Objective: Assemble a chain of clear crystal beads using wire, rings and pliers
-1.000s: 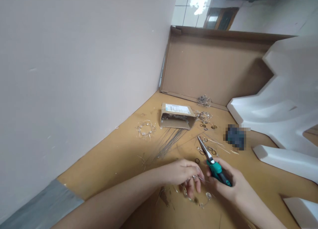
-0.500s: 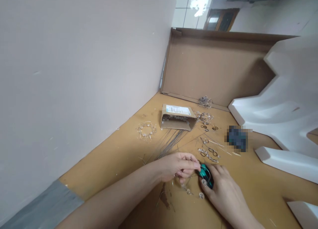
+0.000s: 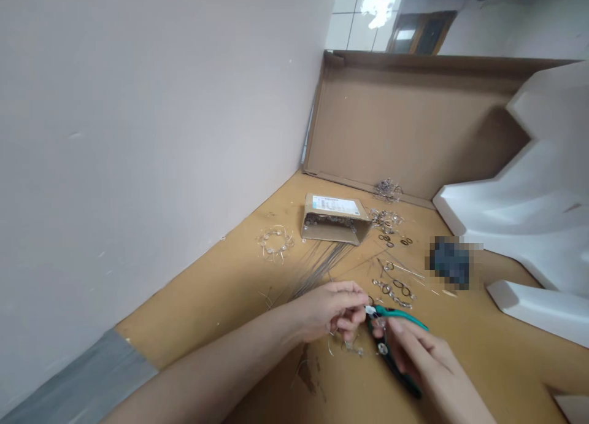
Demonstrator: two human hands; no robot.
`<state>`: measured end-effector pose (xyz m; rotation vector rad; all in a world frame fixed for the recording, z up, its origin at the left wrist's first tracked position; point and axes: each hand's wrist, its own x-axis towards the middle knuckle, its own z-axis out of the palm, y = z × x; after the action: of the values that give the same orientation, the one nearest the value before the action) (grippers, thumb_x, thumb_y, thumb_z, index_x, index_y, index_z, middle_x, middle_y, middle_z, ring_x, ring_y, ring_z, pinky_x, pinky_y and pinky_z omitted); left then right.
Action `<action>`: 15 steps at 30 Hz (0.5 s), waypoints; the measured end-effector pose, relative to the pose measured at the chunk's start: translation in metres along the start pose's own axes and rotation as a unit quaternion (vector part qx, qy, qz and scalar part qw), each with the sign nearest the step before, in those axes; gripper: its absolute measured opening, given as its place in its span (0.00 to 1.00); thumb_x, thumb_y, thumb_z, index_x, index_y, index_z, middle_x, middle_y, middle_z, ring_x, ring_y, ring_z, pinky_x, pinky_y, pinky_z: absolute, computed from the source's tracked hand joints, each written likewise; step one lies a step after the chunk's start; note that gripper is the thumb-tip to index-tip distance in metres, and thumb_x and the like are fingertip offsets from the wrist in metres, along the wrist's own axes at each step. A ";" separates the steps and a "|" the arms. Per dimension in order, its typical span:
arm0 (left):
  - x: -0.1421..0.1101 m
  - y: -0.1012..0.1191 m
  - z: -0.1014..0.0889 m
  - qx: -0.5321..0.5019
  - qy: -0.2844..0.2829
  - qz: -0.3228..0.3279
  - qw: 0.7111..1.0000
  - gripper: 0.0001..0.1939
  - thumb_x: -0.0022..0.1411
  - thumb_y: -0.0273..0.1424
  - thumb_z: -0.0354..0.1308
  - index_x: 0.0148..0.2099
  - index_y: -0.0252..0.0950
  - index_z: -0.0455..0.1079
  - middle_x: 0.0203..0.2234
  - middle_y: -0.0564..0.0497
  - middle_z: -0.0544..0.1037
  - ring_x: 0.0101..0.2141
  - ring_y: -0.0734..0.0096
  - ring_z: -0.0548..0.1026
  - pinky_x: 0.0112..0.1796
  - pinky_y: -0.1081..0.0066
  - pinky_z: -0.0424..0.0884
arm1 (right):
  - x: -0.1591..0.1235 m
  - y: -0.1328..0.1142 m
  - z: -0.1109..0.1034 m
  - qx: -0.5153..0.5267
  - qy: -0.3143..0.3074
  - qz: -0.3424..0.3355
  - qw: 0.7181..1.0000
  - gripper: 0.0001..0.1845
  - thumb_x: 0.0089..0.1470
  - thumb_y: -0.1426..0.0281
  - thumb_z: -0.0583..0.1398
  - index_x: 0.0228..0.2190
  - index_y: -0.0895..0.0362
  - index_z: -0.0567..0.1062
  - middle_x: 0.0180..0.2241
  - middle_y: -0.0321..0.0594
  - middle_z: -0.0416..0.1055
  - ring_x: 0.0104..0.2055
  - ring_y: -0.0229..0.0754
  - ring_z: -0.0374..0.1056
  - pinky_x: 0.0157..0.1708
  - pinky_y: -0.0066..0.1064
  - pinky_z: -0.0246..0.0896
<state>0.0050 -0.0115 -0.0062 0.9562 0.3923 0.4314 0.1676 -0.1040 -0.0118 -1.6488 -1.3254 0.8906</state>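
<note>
My left hand is pinched shut on a thin wire strung with clear beads, low in the middle of the view. My right hand grips green-handled pliers, whose tip points left and meets the wire right at my left fingertips. The pliers' handles are spread apart. Both hands hover just above the brown table.
Behind the hands lie a bundle of straight wires, a small cardboard box, a beaded wire ring, several dark rings and bead clusters. A cardboard sheet stands at the back, white foam pieces to the right, a wall on the left.
The pliers pointed up and away a second ago; now they are turned, tip at my left fingertips on the wire. My left hand stayed nearly in place.
</note>
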 end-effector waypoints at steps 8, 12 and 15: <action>0.001 0.005 0.002 0.121 0.081 0.041 0.989 0.15 0.45 0.38 0.65 0.29 0.32 0.66 0.22 0.55 0.69 0.24 0.80 0.64 0.28 0.75 0.59 | -0.006 -0.008 0.009 0.239 -0.071 0.118 0.961 0.19 0.45 0.53 0.61 0.25 0.57 0.75 0.18 0.34 0.67 0.16 0.31 0.56 0.16 0.24 0.49; 0.001 0.005 0.000 0.208 0.120 0.050 0.969 0.13 0.49 0.38 0.61 0.28 0.32 0.66 0.20 0.57 0.65 0.23 0.80 0.59 0.26 0.76 0.54 | -0.004 -0.004 0.007 0.159 -0.030 0.095 0.982 0.20 0.44 0.51 0.60 0.25 0.57 0.75 0.17 0.34 0.68 0.15 0.32 0.57 0.15 0.25 0.48; 0.002 0.003 -0.001 0.249 0.137 0.077 0.956 0.11 0.53 0.37 0.57 0.29 0.33 0.64 0.18 0.59 0.61 0.21 0.80 0.56 0.24 0.75 0.52 | -0.004 -0.002 0.004 0.047 0.045 0.037 0.997 0.19 0.46 0.52 0.58 0.25 0.55 0.74 0.15 0.32 0.66 0.17 0.35 0.58 0.18 0.26 0.51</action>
<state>0.0055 -0.0082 -0.0043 1.4300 0.7030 0.6283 0.1620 -0.1071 -0.0116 -1.6537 -1.1514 0.8972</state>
